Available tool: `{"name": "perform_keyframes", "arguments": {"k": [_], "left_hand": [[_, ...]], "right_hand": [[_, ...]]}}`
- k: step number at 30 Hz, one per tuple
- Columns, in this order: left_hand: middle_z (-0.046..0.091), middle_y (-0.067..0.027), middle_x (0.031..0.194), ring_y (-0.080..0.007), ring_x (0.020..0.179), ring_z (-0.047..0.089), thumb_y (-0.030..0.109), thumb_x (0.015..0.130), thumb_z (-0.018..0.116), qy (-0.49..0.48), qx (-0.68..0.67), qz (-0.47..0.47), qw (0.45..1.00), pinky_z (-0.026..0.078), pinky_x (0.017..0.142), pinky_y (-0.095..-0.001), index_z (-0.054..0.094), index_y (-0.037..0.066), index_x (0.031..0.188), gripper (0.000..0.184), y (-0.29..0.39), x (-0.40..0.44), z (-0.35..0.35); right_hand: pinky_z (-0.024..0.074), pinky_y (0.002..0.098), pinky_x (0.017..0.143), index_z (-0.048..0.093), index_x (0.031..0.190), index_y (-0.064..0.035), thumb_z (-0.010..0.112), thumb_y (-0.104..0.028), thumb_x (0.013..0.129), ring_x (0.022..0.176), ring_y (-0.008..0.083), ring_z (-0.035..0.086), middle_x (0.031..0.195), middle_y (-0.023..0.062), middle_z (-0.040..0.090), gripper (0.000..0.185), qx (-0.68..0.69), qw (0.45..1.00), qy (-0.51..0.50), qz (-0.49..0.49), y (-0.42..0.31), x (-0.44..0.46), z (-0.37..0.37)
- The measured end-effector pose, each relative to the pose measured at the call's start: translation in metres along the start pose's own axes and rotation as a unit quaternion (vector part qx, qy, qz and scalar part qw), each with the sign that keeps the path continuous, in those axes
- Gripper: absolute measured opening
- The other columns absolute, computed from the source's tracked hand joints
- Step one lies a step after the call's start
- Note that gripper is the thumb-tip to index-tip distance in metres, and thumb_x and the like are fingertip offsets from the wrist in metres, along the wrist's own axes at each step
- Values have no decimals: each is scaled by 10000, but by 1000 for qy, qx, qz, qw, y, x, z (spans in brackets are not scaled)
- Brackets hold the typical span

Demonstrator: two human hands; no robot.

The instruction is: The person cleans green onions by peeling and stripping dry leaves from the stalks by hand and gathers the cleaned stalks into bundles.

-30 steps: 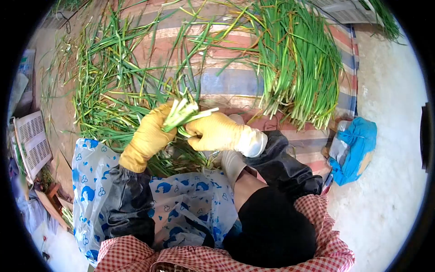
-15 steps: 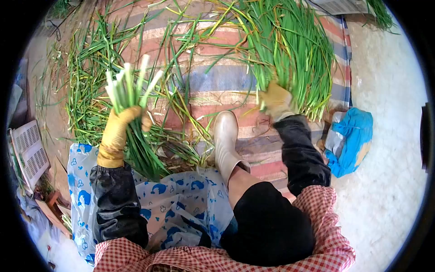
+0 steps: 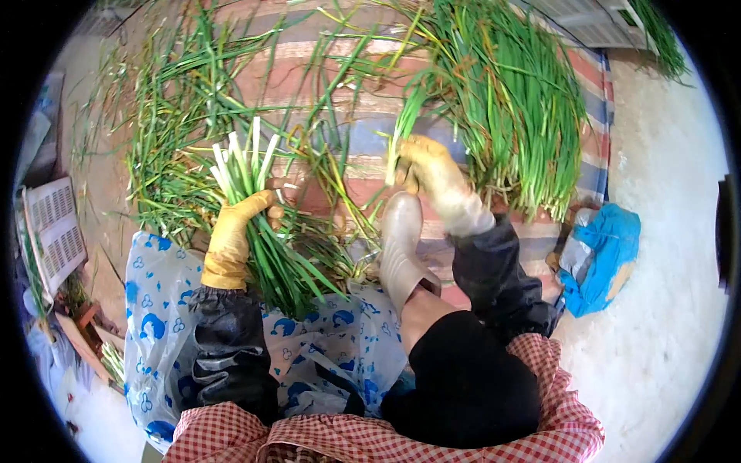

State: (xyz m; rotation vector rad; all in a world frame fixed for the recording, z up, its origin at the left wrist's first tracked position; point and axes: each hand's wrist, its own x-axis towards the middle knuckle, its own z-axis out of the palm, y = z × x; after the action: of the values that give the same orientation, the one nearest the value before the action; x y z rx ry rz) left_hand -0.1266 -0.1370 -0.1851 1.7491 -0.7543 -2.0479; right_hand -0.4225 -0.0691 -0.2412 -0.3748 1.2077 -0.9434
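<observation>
My left hand [image 3: 241, 231], in a yellow glove, is closed round a bunch of green onions [image 3: 282, 266]. Their white ends point up and away from me, and their green leaves hang down towards my lap. My right hand [image 3: 428, 166], also gloved, pinches a few green onion stalks [image 3: 405, 123] just beyond the toe of my boot [image 3: 401, 239]. The glove is slightly blurred. To the right of that hand lies a large pile of green onions [image 3: 525, 116], white ends towards me.
Loose leaves and trimmings [image 3: 181, 147] litter the left of the striped sheet [image 3: 370, 135]. A blue plastic bag [image 3: 610, 255] sits at the sheet's right edge. White crates stand at far left [image 3: 55, 231] and top right [image 3: 590, 23]. Patterned plastic [image 3: 158, 309] covers my lap.
My right hand has come away from the large pile, moving left and bringing a few stalks with it. My left hand, still round its bunch, has shifted slightly right and down.
</observation>
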Motion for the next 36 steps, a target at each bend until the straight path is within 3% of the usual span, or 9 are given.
{"name": "perform_keyframes", "arguments": {"k": [4, 11, 14, 17, 23, 29, 32, 34, 36], "left_hand": [[674, -115, 852, -150, 569, 565, 200, 845, 568, -19, -13, 1, 1000, 474, 536, -246, 579, -21, 1110, 346, 2, 2, -2], [666, -72, 956, -169, 863, 624, 190, 821, 669, -181, -36, 5, 983, 506, 734, -287, 602, 33, 1128, 352, -15, 14, 22], [671, -62, 923, -146, 832, 620, 177, 804, 684, -121, 13, 81, 989, 486, 740, -276, 646, 50, 1044, 274, 4, 12, 27], [619, -28, 699, -139, 575, 559, 214, 790, 677, -54, -84, 89, 991, 458, 554, -248, 635, 54, 891, 194, 33, 12, 18], [562, -22, 633, -144, 520, 532, 140, 772, 693, 91, -192, 124, 969, 436, 491, -259, 611, 41, 866, 159, 38, 34, 21], [604, -34, 730, -133, 562, 547, 126, 768, 702, 111, -261, 98, 954, 455, 499, -247, 643, 19, 898, 179, 22, 49, 5], [627, -73, 758, -169, 551, 554, 98, 761, 688, 117, -236, 99, 960, 472, 476, -285, 657, 2, 908, 178, 29, 48, 11], [623, -61, 757, -166, 562, 554, 105, 760, 693, 102, -231, 90, 963, 475, 485, -289, 659, 10, 912, 183, 27, 45, 26], [619, -49, 754, -164, 575, 555, 108, 759, 696, 82, -260, 92, 958, 477, 495, -286, 658, 23, 915, 182, 23, 49, 42]], "right_hand": [[365, 215, 368, 614, 914, -43, 505, -212, 927, 425, 104, 514, 650, 69, 629, 202, 124, 985, -80, 85, -3, -32, 62], [396, 233, 409, 609, 918, -50, 534, -217, 917, 459, 98, 521, 599, 16, 555, 183, -165, 967, -160, 106, 9, -42, 102], [424, 259, 433, 604, 912, -34, 550, -186, 897, 486, 121, 556, 600, 39, 571, 162, -208, 961, -160, 93, -7, -44, 117], [423, 262, 472, 594, 926, -16, 546, -145, 891, 527, 111, 559, 638, 47, 595, 142, -222, 971, -32, -81, -7, -33, 117], [317, 230, 383, 567, 857, -53, 545, -156, 902, 433, 65, 427, 557, -15, 481, 114, -39, 995, 91, -24, 0, -16, 92], [418, 261, 444, 589, 859, -58, 573, -210, 881, 496, 103, 521, 602, 13, 519, 155, -50, 972, 228, 0, 82, 6, -45], [480, 288, 595, 620, 916, -56, 604, -227, 871, 658, 147, 590, 718, 33, 585, 178, -429, 863, 264, 21, 80, 0, -58], [479, 305, 740, 601, 1094, -66, 628, -240, 864, 803, 164, 594, 865, 38, 627, 290, -506, 846, 93, -143, 54, -11, -18], [468, 271, 763, 508, 1271, -100, 619, -221, 879, 825, 119, 579, 965, 37, 628, 425, -129, 985, -42, -107, 52, -5, 17]]}}
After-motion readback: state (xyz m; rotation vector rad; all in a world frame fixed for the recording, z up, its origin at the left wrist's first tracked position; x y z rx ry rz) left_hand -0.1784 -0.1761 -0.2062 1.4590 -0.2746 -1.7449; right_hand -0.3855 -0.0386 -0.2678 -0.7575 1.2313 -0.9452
